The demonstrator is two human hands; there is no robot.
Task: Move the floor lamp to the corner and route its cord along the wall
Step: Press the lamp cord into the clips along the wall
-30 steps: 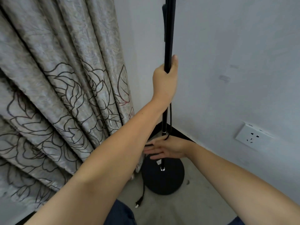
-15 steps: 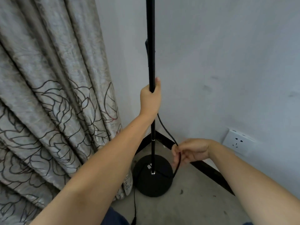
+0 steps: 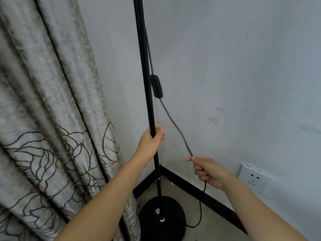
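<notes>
The black floor lamp stands in the room's corner, its thin pole [image 3: 145, 70] rising out of the top of the view from a round black base [image 3: 171, 223] on the floor. My left hand [image 3: 152, 140] is closed around the pole at mid height. A black cord [image 3: 175, 124] hangs from an inline switch [image 3: 156, 86] beside the pole and slants down to my right hand [image 3: 207, 170], which pinches it. Below that hand the cord drops and loops on the floor by the base.
A grey patterned curtain [image 3: 52, 127] hangs close on the left, touching the base's side. A white wall socket [image 3: 252, 178] sits low on the right wall. A black skirting board [image 3: 199, 190] runs along both walls over a grey floor.
My right hand went from reaching near the pole to taking the cord and pulling it out to the right and upward. The view tilted up, showing the inline switch. My left hand stays on the pole.
</notes>
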